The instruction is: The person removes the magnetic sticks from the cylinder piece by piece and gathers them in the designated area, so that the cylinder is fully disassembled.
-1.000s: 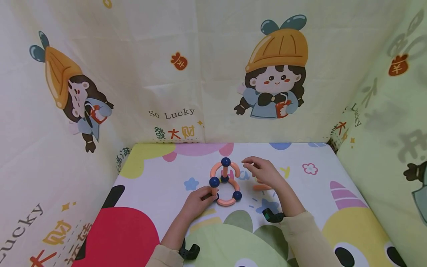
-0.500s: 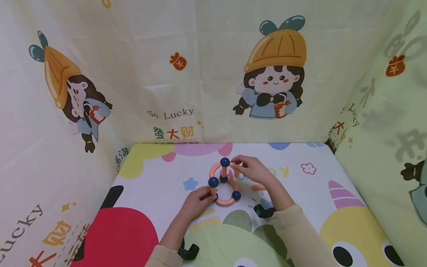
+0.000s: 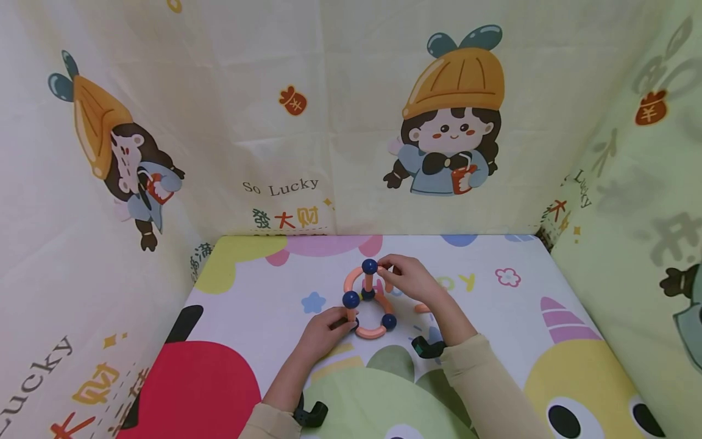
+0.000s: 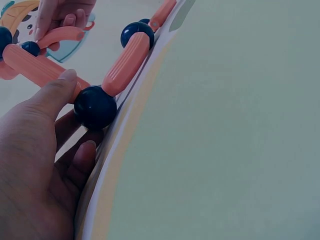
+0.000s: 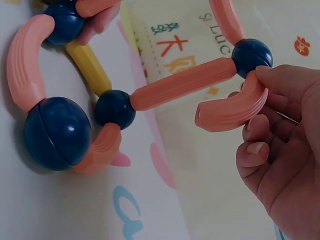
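Observation:
A magnetic stick-and-ball structure stands on the table, with pink rods joined by dark blue balls. Its base is a ring of curved rods (image 3: 371, 333), with upright rods rising from it. My left hand (image 3: 323, 332) holds an upright pink rod (image 4: 37, 67) low down, thumb on the rod, right by a blue ball (image 4: 96, 107). Up at the top ball (image 3: 370, 266), my right hand (image 3: 408, 277) pinches a curved pink rod (image 5: 232, 107) where it meets that ball; the rod's other end is free. A yellow rod (image 5: 90, 65) shows in the base in the right wrist view.
A loose pink rod (image 3: 422, 308) lies on the table right of the structure, partly hidden by the right forearm. The table's printed cover (image 3: 471, 384) reaches to cloth walls (image 3: 356, 140) at the back and both sides.
My right hand has moved left from beside the structure to the top ball and taken hold of the curved rod there. The left hand keeps its place on the upright rod.

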The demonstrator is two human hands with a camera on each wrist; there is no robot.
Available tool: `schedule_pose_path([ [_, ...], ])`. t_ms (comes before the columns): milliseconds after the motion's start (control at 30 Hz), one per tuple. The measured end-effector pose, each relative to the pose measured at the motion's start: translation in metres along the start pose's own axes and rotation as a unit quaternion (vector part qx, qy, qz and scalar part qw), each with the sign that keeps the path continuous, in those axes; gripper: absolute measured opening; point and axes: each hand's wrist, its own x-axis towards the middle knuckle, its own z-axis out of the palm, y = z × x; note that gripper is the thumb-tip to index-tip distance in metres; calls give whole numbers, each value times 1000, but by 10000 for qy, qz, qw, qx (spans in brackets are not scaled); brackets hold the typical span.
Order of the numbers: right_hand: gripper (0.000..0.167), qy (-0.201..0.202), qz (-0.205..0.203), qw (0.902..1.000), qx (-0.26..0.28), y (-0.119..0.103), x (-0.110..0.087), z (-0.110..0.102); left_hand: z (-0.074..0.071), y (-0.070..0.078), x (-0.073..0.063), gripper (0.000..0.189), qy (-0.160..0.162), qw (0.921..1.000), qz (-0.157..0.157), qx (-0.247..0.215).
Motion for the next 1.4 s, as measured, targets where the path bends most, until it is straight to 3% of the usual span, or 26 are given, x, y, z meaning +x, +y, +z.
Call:
schedule_pose_path([
  [500, 26, 219, -96, 9996, 136, 9, -5, 7, 2, -3, -2, 21, 44, 9999, 40, 122],
  [767, 27, 391, 308, 9963, 706, 27, -15, 4, 2, -2, -2, 22, 26, 9999, 79, 129],
  [1100, 30, 726, 1268, 9749, 1682, 53, -43, -11, 3, -2, -1, 12, -7, 10000, 41, -5],
  [1400, 48, 1103, 1161, 9689, 1888, 89, -80, -23, 4, -4, 0, 27, -39, 9999, -78, -64],
])
